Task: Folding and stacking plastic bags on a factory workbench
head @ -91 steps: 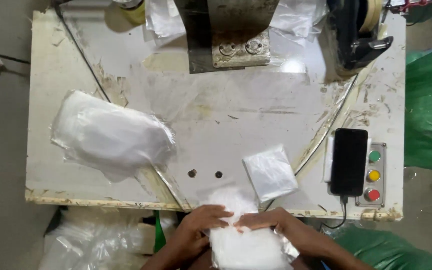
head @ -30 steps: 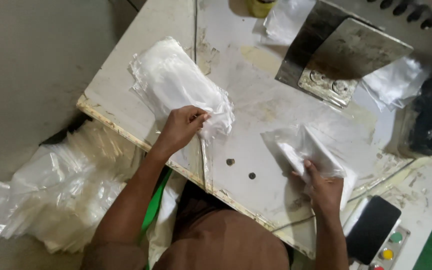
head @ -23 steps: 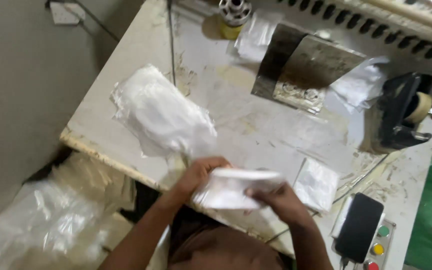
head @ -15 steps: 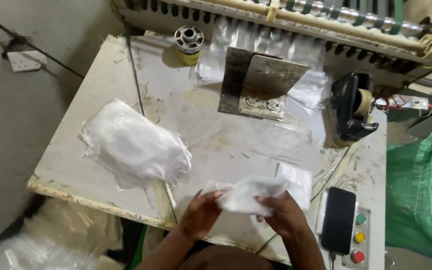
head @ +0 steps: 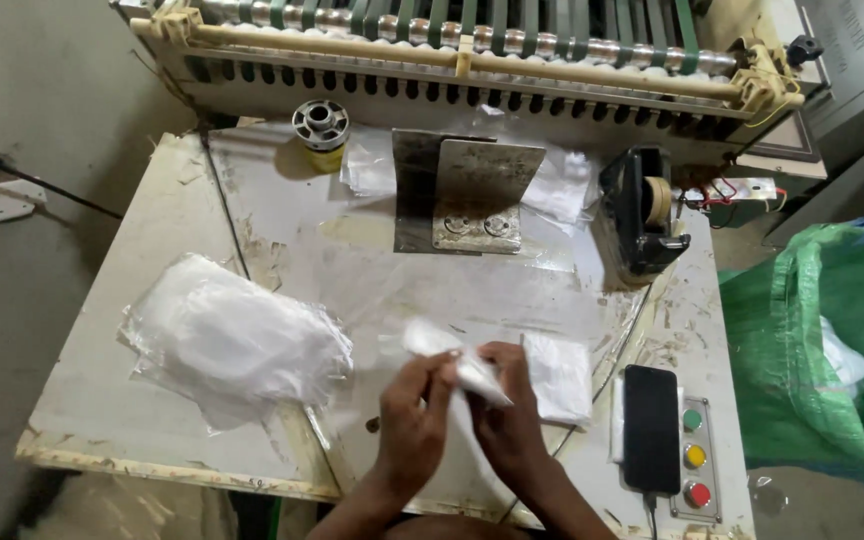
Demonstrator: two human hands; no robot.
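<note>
Nearest the camera, both hands meet over the front middle of the worn white table [head: 102, 440]: the left hand [head: 414, 420] and the right hand [head: 508, 410] pinch a small white folded piece [head: 452, 360] between their fingertips, holding it lifted just above the tabletop. Half a second ago that piece was wider and looser between the hands; now it is narrowed to a tight strip slanting up to the left, so the folding or rolling looks well along rather than just begun. A second ago the hands were apart, the left on the pile of clear plastic bags [head: 237, 340] and the right on the flat white pieces; now neither touches either stack. Just beside the right hand lies that flat white stack [head: 562, 375], and further right a black phone [head: 650, 428] rests next to a panel of green, yellow and red buttons [head: 692, 458]. Beyond, a bent metal plate [head: 467, 195] stands mid-table, a black tape dispenser [head: 642, 215] to its right, and a roller machine [head: 472, 40] runs along the far edge.
</note>
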